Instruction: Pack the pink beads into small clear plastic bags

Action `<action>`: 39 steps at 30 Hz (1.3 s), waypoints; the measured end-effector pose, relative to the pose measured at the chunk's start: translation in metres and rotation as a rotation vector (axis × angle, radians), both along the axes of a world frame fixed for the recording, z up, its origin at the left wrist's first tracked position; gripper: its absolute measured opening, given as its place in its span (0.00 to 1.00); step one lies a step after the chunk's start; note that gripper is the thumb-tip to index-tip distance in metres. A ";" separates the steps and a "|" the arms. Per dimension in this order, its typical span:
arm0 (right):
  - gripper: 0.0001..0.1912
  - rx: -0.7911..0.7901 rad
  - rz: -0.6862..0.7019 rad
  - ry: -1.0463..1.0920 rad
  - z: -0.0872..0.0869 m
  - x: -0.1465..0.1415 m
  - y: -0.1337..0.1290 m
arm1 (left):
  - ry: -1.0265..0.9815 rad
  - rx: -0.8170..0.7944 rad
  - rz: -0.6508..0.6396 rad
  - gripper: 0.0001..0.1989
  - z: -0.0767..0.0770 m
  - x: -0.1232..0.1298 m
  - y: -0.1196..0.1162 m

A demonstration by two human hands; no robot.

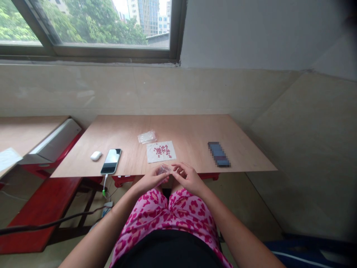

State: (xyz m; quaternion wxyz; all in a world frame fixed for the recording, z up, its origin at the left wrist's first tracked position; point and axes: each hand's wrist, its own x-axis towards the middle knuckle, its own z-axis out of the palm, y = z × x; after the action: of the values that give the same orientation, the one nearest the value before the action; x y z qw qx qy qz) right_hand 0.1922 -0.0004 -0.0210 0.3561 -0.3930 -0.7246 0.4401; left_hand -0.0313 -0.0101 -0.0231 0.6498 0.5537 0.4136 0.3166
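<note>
Near the front edge of the table, my left hand (153, 179) is closed on a small clear plastic bag (165, 168). My right hand (190, 178) meets it from the other side, thumb and fingertips pinched at the bag's edge. Whether anything lies inside the bag is too small to tell. Just beyond my hands lies a white sheet (151, 158) with several small red bead-like pieces (162, 150) scattered over its middle. Behind its left corner rests a stack of clear plastic bags (147, 137).
A phone (111, 161) with a cable plugged in and a white earbud case (96, 156) lie left on the wooden table (192, 130). A pixelated dark phone-like object (219, 154) lies right. A red bench (41, 216) stands lower left. A wall and window are behind.
</note>
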 end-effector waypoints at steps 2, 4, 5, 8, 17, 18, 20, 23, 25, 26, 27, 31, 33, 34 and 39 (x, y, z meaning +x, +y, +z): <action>0.16 0.000 -0.040 0.014 -0.006 0.000 0.005 | 0.007 0.034 0.068 0.22 -0.001 -0.008 0.007; 0.16 -0.005 -0.092 0.018 -0.013 -0.001 0.012 | 0.047 0.089 0.141 0.23 -0.002 -0.019 0.016; 0.16 -0.015 -0.125 0.023 -0.017 -0.001 0.017 | 0.102 0.129 0.178 0.23 -0.003 -0.026 0.020; 0.17 -0.038 -0.238 0.049 -0.028 -0.005 0.034 | 0.414 0.293 0.251 0.23 -0.006 -0.049 0.037; 0.16 -0.011 -0.435 0.154 -0.064 -0.049 0.123 | 1.212 0.694 0.018 0.17 -0.018 -0.084 0.112; 0.17 -0.016 -0.470 0.158 -0.068 -0.056 0.133 | 1.265 0.731 -0.018 0.16 -0.017 -0.082 0.118; 0.18 -0.015 -0.520 0.159 -0.075 -0.067 0.150 | 1.343 0.779 -0.079 0.14 -0.013 -0.076 0.129; 0.19 0.028 -0.518 0.157 -0.083 -0.078 0.161 | 1.399 0.787 -0.142 0.11 -0.009 -0.067 0.139; 0.19 0.086 -0.489 0.149 -0.087 -0.081 0.161 | 1.430 0.784 -0.179 0.11 -0.007 -0.062 0.144; 0.19 0.115 -0.469 0.145 -0.088 -0.082 0.159 | 1.441 0.782 -0.193 0.11 -0.007 -0.060 0.146; 0.18 0.141 -0.451 0.141 -0.088 -0.083 0.157 | 1.454 0.780 -0.204 0.11 -0.006 -0.059 0.147; 0.18 0.179 -0.411 0.119 -0.089 -0.083 0.153 | 1.519 0.790 -0.259 0.13 -0.002 -0.051 0.153; 0.18 0.188 -0.405 0.109 -0.090 -0.083 0.153 | 1.550 0.790 -0.285 0.13 0.001 -0.047 0.156; 0.18 0.193 -0.403 0.106 -0.090 -0.083 0.154 | 1.559 0.786 -0.291 0.13 0.002 -0.044 0.157; 0.17 0.208 -0.416 0.096 -0.093 -0.084 0.156 | 1.587 0.793 -0.300 0.10 0.012 -0.031 0.161</action>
State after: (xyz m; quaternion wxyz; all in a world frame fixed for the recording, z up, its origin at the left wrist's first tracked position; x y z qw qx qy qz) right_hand 0.1086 0.1560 -0.1139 0.5117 -0.4736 -0.6517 0.2987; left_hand -0.0622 0.1507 -0.0106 -0.0310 0.8413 0.5244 -0.1277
